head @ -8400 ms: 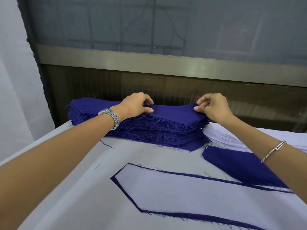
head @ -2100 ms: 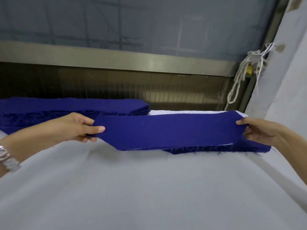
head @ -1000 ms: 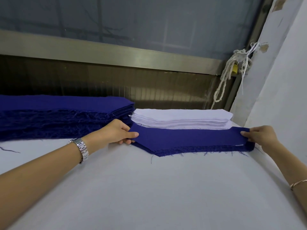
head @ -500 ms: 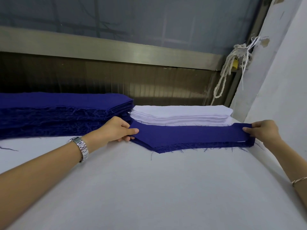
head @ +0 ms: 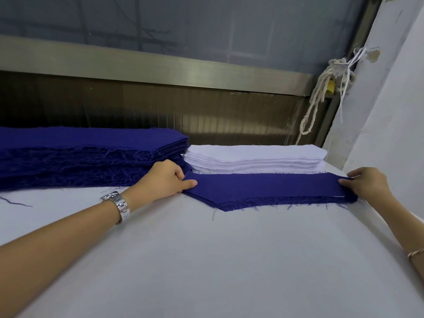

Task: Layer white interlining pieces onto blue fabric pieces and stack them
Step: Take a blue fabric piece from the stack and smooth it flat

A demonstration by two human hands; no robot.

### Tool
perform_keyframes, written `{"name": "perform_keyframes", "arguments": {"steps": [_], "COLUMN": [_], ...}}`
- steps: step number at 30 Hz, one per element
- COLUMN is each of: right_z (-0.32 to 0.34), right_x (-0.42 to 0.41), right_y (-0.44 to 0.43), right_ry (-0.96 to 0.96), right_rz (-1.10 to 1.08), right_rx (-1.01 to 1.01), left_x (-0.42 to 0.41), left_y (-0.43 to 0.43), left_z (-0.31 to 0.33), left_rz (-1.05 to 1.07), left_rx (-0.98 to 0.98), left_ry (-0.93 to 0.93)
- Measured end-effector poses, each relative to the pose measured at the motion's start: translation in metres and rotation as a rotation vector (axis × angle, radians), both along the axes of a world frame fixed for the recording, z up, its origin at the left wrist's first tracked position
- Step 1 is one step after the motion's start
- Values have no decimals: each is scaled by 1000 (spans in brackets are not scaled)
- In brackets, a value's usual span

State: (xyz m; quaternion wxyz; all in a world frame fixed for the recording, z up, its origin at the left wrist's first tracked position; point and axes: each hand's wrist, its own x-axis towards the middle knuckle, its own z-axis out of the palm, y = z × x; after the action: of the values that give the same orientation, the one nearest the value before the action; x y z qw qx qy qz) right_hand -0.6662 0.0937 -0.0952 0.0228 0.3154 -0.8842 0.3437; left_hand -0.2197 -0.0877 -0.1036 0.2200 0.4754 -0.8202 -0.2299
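A long blue fabric piece (head: pixel 263 187) lies on top of a low stack of layered pieces at the table's far right. My left hand (head: pixel 166 177) pinches its left pointed end. My right hand (head: pixel 364 183) pinches its right end, where a thin white edge shows underneath. Directly behind it sits a pile of white interlining pieces (head: pixel 254 158). A thick pile of blue fabric pieces (head: pixel 87 154) with frayed edges fills the far left.
The table (head: pixel 206 260) is covered in white cloth. A metal-framed window (head: pixel 160 63) runs along the back. A white wall (head: pixel 390 115) closes the right side, with a knotted rope (head: pixel 321 92) hanging in the corner. A loose blue thread (head: pixel 13 201) lies at left.
The blue piece, held in the air between both hands two seconds ago, has come down flat onto the low stack. In the last half second the hands have barely shifted.
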Motion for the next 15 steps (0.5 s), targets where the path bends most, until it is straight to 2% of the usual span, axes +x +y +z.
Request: {"name": "perform_keyframes", "arguments": {"steps": [3, 9, 12, 15], "right_z": [0, 0, 9, 22], "right_x": [-1, 8, 26, 56], "right_y": [-1, 1, 2, -5], "right_ry": [-27, -39, 33, 164], "right_rz": [-15, -65, -87, 4], "right_rx": [11, 18, 27, -63], "left_x": [1, 12, 24, 43], "left_y": [4, 12, 22, 31], "left_z": [3, 15, 23, 36], "left_rz": [7, 21, 30, 23], "left_rx": [-101, -89, -207, -396], "left_ry": [-57, -83, -94, -67]}}
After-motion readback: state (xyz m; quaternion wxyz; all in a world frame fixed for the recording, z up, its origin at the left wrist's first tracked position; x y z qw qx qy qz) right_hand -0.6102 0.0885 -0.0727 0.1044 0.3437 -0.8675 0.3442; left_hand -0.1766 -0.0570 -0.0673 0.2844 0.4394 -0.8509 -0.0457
